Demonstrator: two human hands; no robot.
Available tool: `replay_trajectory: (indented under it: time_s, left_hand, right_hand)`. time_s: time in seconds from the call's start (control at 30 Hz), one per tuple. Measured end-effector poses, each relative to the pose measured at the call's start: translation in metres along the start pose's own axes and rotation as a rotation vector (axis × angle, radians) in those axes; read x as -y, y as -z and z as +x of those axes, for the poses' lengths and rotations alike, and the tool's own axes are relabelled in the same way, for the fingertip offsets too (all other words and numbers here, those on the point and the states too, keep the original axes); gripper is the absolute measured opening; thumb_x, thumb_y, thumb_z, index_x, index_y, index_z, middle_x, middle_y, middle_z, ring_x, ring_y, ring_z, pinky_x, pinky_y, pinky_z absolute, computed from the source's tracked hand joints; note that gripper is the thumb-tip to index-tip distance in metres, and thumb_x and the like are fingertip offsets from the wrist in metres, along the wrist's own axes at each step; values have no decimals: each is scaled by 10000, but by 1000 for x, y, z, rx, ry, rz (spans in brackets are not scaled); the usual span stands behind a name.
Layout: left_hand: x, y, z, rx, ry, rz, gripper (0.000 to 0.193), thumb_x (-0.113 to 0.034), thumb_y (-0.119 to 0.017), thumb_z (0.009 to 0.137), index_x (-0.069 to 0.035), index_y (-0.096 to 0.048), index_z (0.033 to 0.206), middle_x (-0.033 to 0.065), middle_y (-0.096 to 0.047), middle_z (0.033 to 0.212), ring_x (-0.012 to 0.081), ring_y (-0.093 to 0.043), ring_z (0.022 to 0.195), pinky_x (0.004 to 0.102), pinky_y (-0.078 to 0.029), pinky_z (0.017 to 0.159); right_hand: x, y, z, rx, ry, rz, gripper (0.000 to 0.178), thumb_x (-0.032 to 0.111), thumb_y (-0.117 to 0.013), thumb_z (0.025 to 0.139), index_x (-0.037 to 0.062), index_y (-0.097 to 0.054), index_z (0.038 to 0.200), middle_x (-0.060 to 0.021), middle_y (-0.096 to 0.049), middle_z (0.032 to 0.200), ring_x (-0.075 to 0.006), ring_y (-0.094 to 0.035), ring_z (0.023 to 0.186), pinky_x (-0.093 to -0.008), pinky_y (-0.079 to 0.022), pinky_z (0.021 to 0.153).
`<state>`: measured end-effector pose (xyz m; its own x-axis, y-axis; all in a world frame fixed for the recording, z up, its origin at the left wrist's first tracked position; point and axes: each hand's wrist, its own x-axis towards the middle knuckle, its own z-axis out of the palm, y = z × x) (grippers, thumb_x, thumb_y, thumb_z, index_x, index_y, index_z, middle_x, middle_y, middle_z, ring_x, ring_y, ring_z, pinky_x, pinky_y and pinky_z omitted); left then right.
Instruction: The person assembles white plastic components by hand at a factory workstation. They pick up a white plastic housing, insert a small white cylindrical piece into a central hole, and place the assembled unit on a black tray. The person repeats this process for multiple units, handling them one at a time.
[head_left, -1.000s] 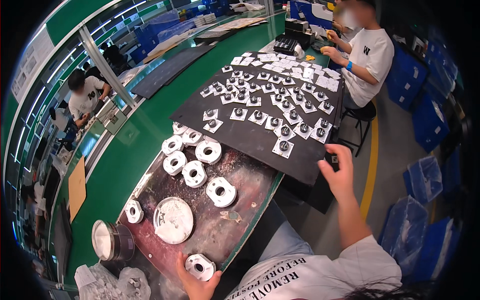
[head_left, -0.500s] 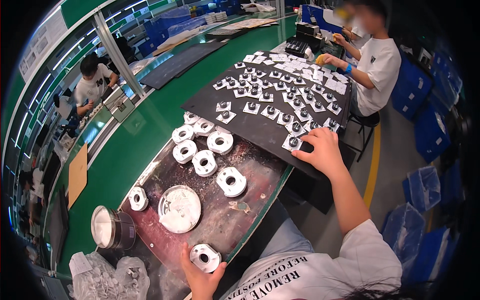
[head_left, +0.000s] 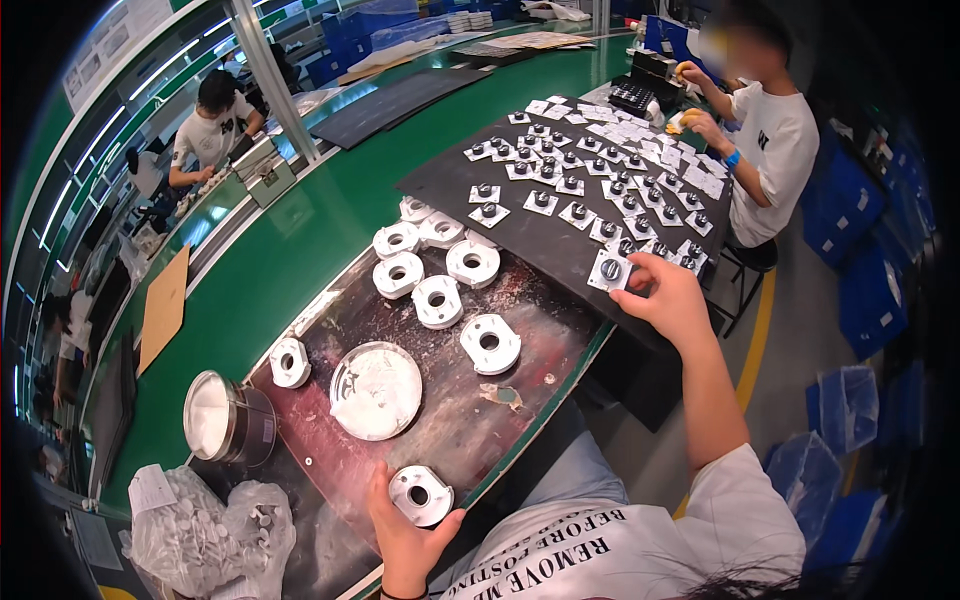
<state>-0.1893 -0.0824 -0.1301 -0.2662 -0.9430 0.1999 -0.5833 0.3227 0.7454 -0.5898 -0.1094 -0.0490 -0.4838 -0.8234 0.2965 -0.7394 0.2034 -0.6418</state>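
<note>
In my right hand [head_left: 672, 300] is a square white plate with a black rotary knob [head_left: 609, 271], pinched at its right edge between thumb and fingers and tilted up off the black board [head_left: 520, 258]. My left hand [head_left: 408, 545] is curled round a white round housing with a hole in its middle [head_left: 436, 507], at the near edge of the stained work board [head_left: 440, 400]. The thumb lies on the right of the housing, the fingers on its left. Several like housings [head_left: 490, 362] sit farther back. Many more knob plates [head_left: 541, 203] lie in rows on the black board.
A round lid smeared with white paste [head_left: 350, 412] lies left of centre. Beside it stand an open tin of white paste [head_left: 207, 418] and clear bags of small white parts [head_left: 180, 530]. A co-worker [head_left: 775, 140] sits at the board's far right; another [head_left: 208, 135] works far left.
My right hand has lifted the knob plate off the black board and tilted it up. My left hand stays round the housing. The whole view has shifted slightly.
</note>
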Motion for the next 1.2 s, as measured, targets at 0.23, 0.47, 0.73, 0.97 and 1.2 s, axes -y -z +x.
replay_trajectory:
  time_s: [0.23, 0.47, 0.73, 0.97, 1.2]
  left_hand:
    - [3, -1, -1, -47, -101, 14, 1112, -336, -850, 563, -19, -188, 1399, 246, -327, 1375, 410, -360, 1237, 466, -310, 1024]
    - [-37, 25, 15, -284, -600, 238, 700, -253, -835, 608, -114, -453, 1177, 147, -488, 1154, 335, -507, 1004, 485, -412, 827]
    - [-45, 33, 22, -306, -679, 223, 321, 26, -715, 623, -72, -577, 896, 59, -586, 803, 250, -584, 719, 364, -443, 623]
    - [-19, 17, 3, -384, -16, -743, 138, 33, -635, 813, -6, -544, 909, 124, -632, 903, 169, -616, 799, 297, -500, 716]
    - [-22, 11, -4, -376, 178, -1111, 66, -5, -586, 878, -3, -527, 909, 105, -611, 917, 119, -595, 775, 240, -496, 681]
  right_hand:
    - [13, -1, 7, 90, -8, 110, 506, 233, -789, 656, -31, -625, 1055, -52, -632, 624, -103, -581, 551, -237, -466, 556]
    - [91, -35, -29, 832, 119, 560, 482, 199, -809, 654, -44, -626, 1028, -27, -633, 622, -59, -565, 551, -207, -451, 538]
    - [145, -79, -58, 1194, 300, 507, 431, 121, -822, 640, -12, -640, 1008, 4, -626, 607, -10, -539, 539, -159, -444, 519]
    - [158, -108, -80, 455, 893, 412, 611, 395, -800, 632, 72, -604, 1112, -57, -626, 965, -227, -588, 876, -326, -474, 748]
    - [158, -133, -105, 255, 1061, 309, 503, 252, -758, 640, 90, -613, 1094, -15, -586, 1020, -210, -543, 951, -368, -411, 793]
